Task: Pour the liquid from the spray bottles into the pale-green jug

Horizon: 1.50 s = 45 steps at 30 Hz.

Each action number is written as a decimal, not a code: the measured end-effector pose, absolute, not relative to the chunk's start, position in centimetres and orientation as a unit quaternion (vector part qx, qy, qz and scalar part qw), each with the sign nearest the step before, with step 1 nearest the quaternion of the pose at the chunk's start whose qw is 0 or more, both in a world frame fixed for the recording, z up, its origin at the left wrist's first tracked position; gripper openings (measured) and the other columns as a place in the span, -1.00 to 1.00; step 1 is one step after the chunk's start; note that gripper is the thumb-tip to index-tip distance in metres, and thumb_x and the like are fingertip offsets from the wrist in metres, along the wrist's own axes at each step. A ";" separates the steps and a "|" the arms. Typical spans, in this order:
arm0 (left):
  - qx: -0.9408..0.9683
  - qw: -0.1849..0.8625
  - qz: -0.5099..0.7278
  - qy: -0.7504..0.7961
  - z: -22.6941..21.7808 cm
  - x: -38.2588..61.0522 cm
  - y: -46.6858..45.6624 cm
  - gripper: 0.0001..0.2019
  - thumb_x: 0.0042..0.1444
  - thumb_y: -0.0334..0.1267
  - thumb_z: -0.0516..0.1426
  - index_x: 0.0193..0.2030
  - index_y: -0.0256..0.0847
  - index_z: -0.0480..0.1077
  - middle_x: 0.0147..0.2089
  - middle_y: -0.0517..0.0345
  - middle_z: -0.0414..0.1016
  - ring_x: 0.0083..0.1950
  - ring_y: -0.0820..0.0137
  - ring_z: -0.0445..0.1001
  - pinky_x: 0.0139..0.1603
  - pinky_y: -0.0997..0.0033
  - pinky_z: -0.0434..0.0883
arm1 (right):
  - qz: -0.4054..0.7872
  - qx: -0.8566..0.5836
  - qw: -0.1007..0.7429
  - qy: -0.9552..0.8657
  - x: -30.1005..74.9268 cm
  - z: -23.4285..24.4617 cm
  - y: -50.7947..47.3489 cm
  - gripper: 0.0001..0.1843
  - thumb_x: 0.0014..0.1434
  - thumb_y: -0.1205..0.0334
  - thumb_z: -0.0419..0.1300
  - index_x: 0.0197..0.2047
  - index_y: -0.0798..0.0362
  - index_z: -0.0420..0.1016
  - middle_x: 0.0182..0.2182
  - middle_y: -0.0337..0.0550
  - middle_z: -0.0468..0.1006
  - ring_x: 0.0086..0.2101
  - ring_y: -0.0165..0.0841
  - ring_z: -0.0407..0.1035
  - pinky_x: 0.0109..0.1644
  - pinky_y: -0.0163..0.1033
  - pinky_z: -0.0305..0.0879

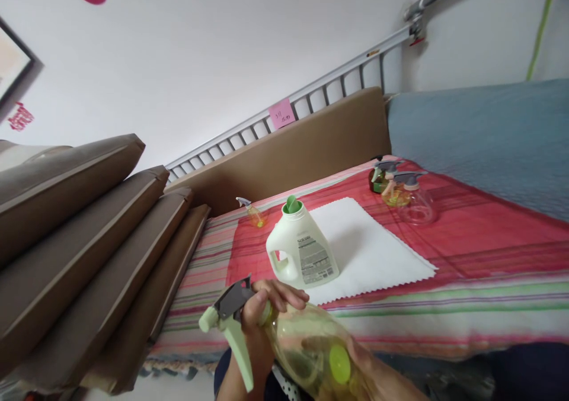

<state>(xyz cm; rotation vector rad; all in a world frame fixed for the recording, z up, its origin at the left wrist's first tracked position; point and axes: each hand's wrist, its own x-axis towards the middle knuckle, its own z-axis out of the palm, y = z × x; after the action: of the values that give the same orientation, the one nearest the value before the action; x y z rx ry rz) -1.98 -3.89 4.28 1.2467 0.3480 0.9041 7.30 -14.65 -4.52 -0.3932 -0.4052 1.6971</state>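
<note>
Striped cloth (400, 306) with a red field forms the ground. Nearest, a spray bottle (296, 333) lies tilted between two hands: translucent yellow, round-bodied, grey-headed at left, with pale-green nozzle and down-hanging trigger, and a bright yellow-green disc at its base. The left hand (278, 297) has its grip clamped about the neck; the right hand (373, 368) clasps the base end. Beyond, a pale jug (291, 241) stands on a white sheet (355, 235); farther, clustered bottles (415, 202) at right, then a brown padded board (311, 134).
</note>
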 end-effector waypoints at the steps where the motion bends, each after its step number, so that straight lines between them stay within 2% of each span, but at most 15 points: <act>1: 0.559 0.712 0.395 0.155 4.3 -2.1 -3.9 -0.74 0.02 -0.17 0.04 -0.61 -0.19 0.36 -0.53 0.03 0.50 -0.28 0.09 0.49 -0.06 0.07 0.34 | 0.745 -0.166 0.626 -0.161 7.2 -4.0 -14.5 -0.32 0.12 -0.26 0.02 0.12 0.07 0.32 -0.30 -0.04 0.60 -0.42 -0.45 0.47 -0.42 -0.47 0.36; 4: 0.558 0.713 0.394 0.156 4.2 -2.1 -4.0 -0.73 0.04 -0.18 0.03 -0.61 -0.19 0.37 -0.54 0.04 0.50 -0.29 0.10 0.49 -0.06 0.07 0.33 | 0.754 -0.160 0.621 -0.142 7.2 -2.7 -14.3 -0.31 0.16 -0.29 -0.09 0.09 0.08 0.36 -0.17 0.00 0.57 -0.37 -0.40 0.49 -0.39 -0.39 0.41; 7: 0.556 0.702 0.416 0.160 3.9 -2.2 -4.1 -0.72 0.04 -0.18 0.04 -0.62 -0.19 0.37 -0.55 0.07 0.48 -0.30 0.13 0.49 -0.08 0.13 0.34 | 0.754 -0.164 0.613 -0.171 7.6 -2.9 -14.6 -0.30 0.04 -0.25 0.14 0.15 -0.02 0.28 -0.14 -0.03 0.56 -0.39 -0.37 0.50 -0.47 -0.40 0.39; 10: 0.563 0.696 0.416 0.156 3.9 -2.4 -4.1 -0.73 0.04 -0.16 0.06 -0.61 -0.19 0.37 -0.53 0.05 0.49 -0.28 0.13 0.48 -0.08 0.13 0.34 | 0.760 -0.165 0.594 -0.205 7.9 -3.6 -14.8 -0.21 -0.06 -0.12 0.30 0.20 -0.09 0.19 -0.13 -0.06 0.56 -0.39 -0.39 0.51 -0.41 -0.39 0.41; 14: 0.575 0.702 0.390 0.155 4.4 -2.8 -3.8 -0.73 0.03 -0.18 0.06 -0.61 -0.21 0.39 -0.55 0.03 0.49 -0.28 0.10 0.49 -0.05 0.10 0.33 | 0.759 -0.150 0.599 -0.208 7.4 -3.5 -14.0 -0.21 0.06 -0.33 0.02 0.16 0.09 0.29 -0.12 0.03 0.55 -0.27 -0.32 0.50 -0.24 -0.32 0.43; 17: 0.577 0.694 0.404 0.150 4.3 -2.7 -3.6 -0.73 0.02 -0.19 0.05 -0.62 -0.21 0.38 -0.59 0.06 0.47 -0.33 0.13 0.50 -0.10 0.13 0.36 | 0.760 -0.139 0.604 -0.198 7.0 -3.4 -13.6 -0.20 0.07 -0.37 -0.06 0.14 0.07 0.30 -0.13 0.01 0.56 -0.30 -0.33 0.51 -0.29 -0.33 0.44; 22: 0.572 0.680 0.435 0.144 3.8 -2.4 -3.0 -0.73 0.03 -0.16 0.07 -0.61 -0.21 0.36 -0.55 0.08 0.48 -0.34 0.15 0.50 -0.12 0.14 0.37 | 0.755 -0.105 0.605 -0.230 7.1 -4.3 -13.5 -0.13 -0.10 -0.08 0.35 0.24 -0.14 0.12 -0.23 -0.13 0.60 -0.49 -0.43 0.49 -0.51 -0.44 0.37; 25: 0.570 0.692 0.419 0.145 3.8 -2.5 -2.7 -0.74 0.03 -0.18 0.06 -0.61 -0.21 0.37 -0.56 0.07 0.47 -0.33 0.16 0.49 -0.07 0.12 0.36 | 0.786 -0.072 0.582 -0.195 7.0 -4.7 -13.1 -0.29 0.05 -0.14 0.20 0.19 0.03 0.24 -0.39 -0.11 0.62 -0.58 -0.51 0.43 -0.48 -0.48 0.36; 28: 0.553 0.712 0.405 0.155 3.8 -2.5 -2.6 -0.74 0.03 -0.18 0.06 -0.61 -0.21 0.37 -0.58 0.07 0.47 -0.36 0.16 0.49 -0.08 0.10 0.36 | 0.780 -0.057 0.606 -0.143 6.6 -5.0 -12.6 -0.27 0.12 -0.29 -0.01 0.10 0.15 0.36 -0.21 0.01 0.59 -0.36 -0.43 0.49 -0.22 -0.40 0.41; 31: 0.529 0.713 0.428 0.171 3.5 -2.5 -2.5 -0.73 0.01 -0.17 0.06 -0.62 -0.21 0.35 -0.57 0.08 0.46 -0.35 0.16 0.49 -0.12 0.14 0.38 | 0.783 -0.070 0.594 -0.172 6.6 -5.5 -12.6 -0.23 -0.03 -0.31 0.16 0.09 0.07 0.36 -0.07 0.01 0.52 -0.29 -0.32 0.51 -0.31 -0.38 0.42; 34: 0.523 0.706 0.444 0.179 3.2 -2.5 -2.4 -0.74 0.01 -0.19 0.06 -0.63 -0.21 0.35 -0.56 0.09 0.47 -0.34 0.18 0.49 -0.12 0.19 0.37 | 0.760 -0.107 0.616 -0.178 6.8 -5.5 -12.8 -0.18 -0.15 -0.07 0.38 0.17 -0.13 0.23 -0.07 -0.09 0.53 -0.30 -0.34 0.52 -0.46 -0.49 0.34; 37: 0.534 0.713 0.421 0.173 3.3 -2.7 -2.3 -0.73 0.03 -0.20 0.05 -0.62 -0.21 0.36 -0.55 0.06 0.49 -0.34 0.19 0.49 -0.07 0.13 0.35 | 0.788 -0.103 0.592 -0.133 6.6 -4.8 -13.0 -0.28 0.07 -0.23 0.13 0.15 0.09 0.29 -0.36 -0.04 0.61 -0.49 -0.45 0.48 -0.52 -0.53 0.29; 39: 0.531 0.719 0.414 0.171 3.4 -2.8 -2.3 -0.73 0.03 -0.19 0.05 -0.62 -0.21 0.36 -0.56 0.07 0.49 -0.35 0.19 0.49 -0.05 0.12 0.35 | 0.798 -0.103 0.581 -0.120 6.3 -4.4 -13.2 -0.21 0.14 -0.32 -0.09 0.09 0.23 0.35 -0.47 -0.01 0.59 -0.55 -0.46 0.44 -0.51 -0.49 0.31; 43: 0.516 0.712 0.439 0.182 3.3 -2.8 -2.2 -0.73 0.02 -0.18 0.07 -0.63 -0.20 0.36 -0.58 0.11 0.47 -0.36 0.21 0.49 -0.06 0.18 0.36 | 0.738 -0.134 0.644 -0.149 5.9 -4.5 -13.5 -0.19 -0.06 -0.17 0.28 0.19 -0.02 0.21 -0.25 -0.07 0.58 -0.39 -0.41 0.48 -0.48 -0.47 0.31; 45: 0.521 0.713 0.433 0.180 3.1 -2.8 -2.2 -0.74 0.02 -0.19 0.07 -0.63 -0.21 0.36 -0.57 0.11 0.48 -0.35 0.20 0.50 -0.05 0.15 0.35 | 0.745 -0.133 0.638 -0.143 5.8 -4.9 -13.5 -0.20 -0.07 -0.16 0.28 0.18 0.01 0.22 -0.27 -0.08 0.58 -0.43 -0.41 0.48 -0.50 -0.47 0.30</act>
<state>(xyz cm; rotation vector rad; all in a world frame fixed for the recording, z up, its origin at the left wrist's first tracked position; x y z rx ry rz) -2.77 -2.15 3.14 1.1545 0.3989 0.9597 5.77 -13.53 -4.88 -0.3044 -0.3268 1.7006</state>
